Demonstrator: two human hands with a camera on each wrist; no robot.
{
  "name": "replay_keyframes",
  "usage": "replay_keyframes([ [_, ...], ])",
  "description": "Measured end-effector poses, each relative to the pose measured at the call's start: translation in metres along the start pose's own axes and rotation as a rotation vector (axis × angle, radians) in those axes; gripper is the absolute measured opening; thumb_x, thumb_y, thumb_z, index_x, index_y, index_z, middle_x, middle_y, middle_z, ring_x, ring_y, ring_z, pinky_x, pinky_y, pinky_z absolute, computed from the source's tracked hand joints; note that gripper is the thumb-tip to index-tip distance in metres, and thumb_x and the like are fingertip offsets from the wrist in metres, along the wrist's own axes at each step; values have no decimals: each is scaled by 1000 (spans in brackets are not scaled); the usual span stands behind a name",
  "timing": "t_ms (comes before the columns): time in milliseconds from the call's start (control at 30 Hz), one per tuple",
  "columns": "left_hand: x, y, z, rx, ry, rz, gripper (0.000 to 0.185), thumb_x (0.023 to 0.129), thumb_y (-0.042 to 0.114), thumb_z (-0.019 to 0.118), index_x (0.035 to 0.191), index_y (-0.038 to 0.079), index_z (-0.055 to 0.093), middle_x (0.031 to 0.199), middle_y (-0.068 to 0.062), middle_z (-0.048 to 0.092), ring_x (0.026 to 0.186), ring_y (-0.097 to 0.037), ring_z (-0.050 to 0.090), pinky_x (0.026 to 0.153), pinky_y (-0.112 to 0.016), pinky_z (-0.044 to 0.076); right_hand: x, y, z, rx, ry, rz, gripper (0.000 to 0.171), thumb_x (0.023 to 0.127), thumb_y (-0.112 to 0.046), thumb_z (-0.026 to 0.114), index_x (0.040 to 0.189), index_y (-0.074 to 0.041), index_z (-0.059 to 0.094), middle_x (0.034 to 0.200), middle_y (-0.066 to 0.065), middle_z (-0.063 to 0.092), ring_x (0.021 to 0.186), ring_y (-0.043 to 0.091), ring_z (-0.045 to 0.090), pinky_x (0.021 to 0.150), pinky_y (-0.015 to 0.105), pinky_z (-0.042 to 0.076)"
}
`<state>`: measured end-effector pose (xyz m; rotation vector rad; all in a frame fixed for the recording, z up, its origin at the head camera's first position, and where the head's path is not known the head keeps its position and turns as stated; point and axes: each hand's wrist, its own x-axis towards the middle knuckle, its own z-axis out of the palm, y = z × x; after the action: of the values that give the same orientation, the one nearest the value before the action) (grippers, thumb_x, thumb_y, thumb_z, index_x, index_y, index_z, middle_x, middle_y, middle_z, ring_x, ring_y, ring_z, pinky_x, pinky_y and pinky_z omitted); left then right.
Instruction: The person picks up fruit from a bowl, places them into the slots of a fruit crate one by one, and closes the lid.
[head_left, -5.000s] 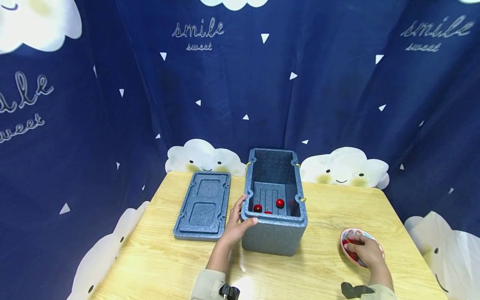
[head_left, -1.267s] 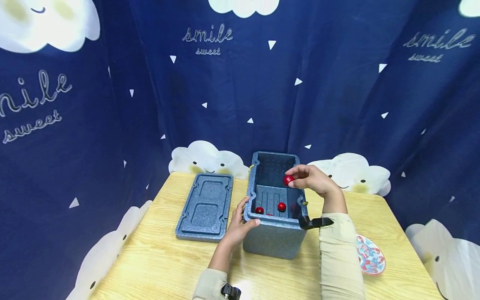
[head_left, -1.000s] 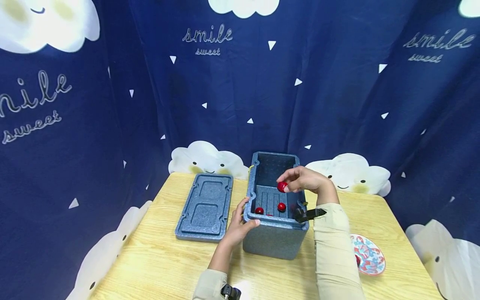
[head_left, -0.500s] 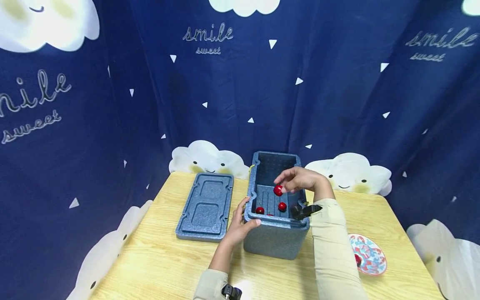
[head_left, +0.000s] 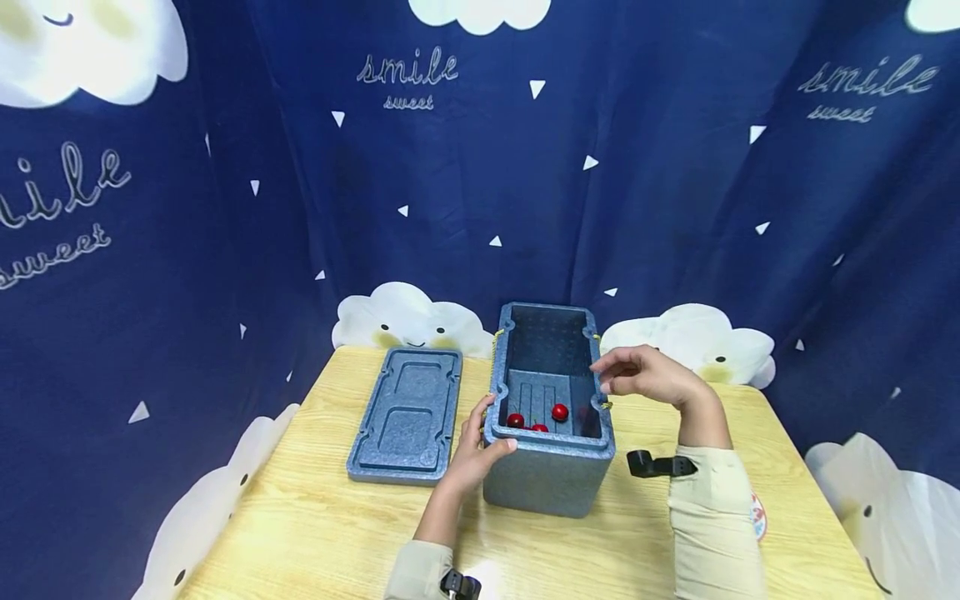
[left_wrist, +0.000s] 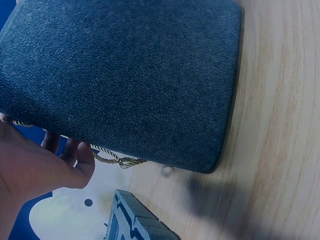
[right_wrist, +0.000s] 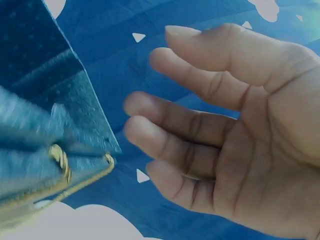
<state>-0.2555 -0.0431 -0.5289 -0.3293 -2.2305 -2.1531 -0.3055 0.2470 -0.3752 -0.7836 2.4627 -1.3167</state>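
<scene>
My left hand (head_left: 471,460) grips the near left corner of a deep blue-grey foam box (head_left: 547,485), thumb on the front rim and fingers along its left side. In the left wrist view, the fingers reach round the edge of the box (left_wrist: 125,80). Several red cherries (head_left: 559,412) lie inside on the box floor, mostly near the front wall. My right hand (head_left: 651,379) hovers just past the box's right rim, fingers loosely bent and holding nothing. The right wrist view shows that empty palm (right_wrist: 250,140) beside the box's yellow cord (right_wrist: 65,162).
The box's lid (head_left: 408,417) lies on the wooden table (head_left: 300,517) to the left. At right, a patterned bowl (head_left: 759,517) shows only its edge past my right sleeve (head_left: 712,517). A blue cloud-print curtain (head_left: 450,183) hangs behind the table.
My right hand has let go of the cherry it held over the box and moved right, out past the rim. My left hand stays on the box corner. My sleeve now covers most of the bowl.
</scene>
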Motion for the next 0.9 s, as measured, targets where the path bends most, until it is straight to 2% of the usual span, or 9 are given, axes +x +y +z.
replay_keyframes([
  [233, -3, -1, 3, 8, 27, 23, 78, 74, 21, 71, 142, 25, 33, 126, -19, 35, 109, -28, 42, 90, -42, 34, -35, 19, 11, -49, 202, -6, 29, 82, -4, 68, 110, 4, 61, 98, 14, 63, 85, 23, 61, 71, 29, 50],
  [433, -2, -2, 1, 26, 31, 69, 77, 74, 21, 71, 142, 23, 33, 123, -21, 36, 106, -28, 44, 87, -41, 37, -60, 40, 20, -38, 326, -15, 29, 84, -5, 67, 111, 5, 60, 101, 16, 61, 85, 18, 60, 69, 27, 50],
  [533, -2, -1, 0, 27, 24, 51, 77, 74, 20, 71, 142, 24, 34, 122, -18, 37, 106, -27, 44, 87, -40, 36, -72, 51, 25, -20, 384, -18, 29, 84, -4, 67, 111, 6, 59, 101, 10, 62, 84, 15, 60, 68, 26, 49],
  [700, -2, -1, 0, 27, 16, 23, 79, 75, 19, 72, 143, 25, 32, 123, -18, 37, 104, -26, 47, 87, -40, 36, -91, 67, 32, 13, 473, 22, 31, 84, -6, 68, 110, 6, 59, 100, -5, 62, 84, 13, 61, 68, 24, 49],
  [900, -3, -2, 2, 27, 24, 24, 78, 75, 20, 71, 143, 25, 32, 123, -19, 37, 102, -27, 48, 85, -40, 39, -114, 85, 38, 26, 508, 127, 37, 87, -13, 67, 116, 6, 56, 101, 1, 61, 84, 10, 60, 68, 26, 49],
])
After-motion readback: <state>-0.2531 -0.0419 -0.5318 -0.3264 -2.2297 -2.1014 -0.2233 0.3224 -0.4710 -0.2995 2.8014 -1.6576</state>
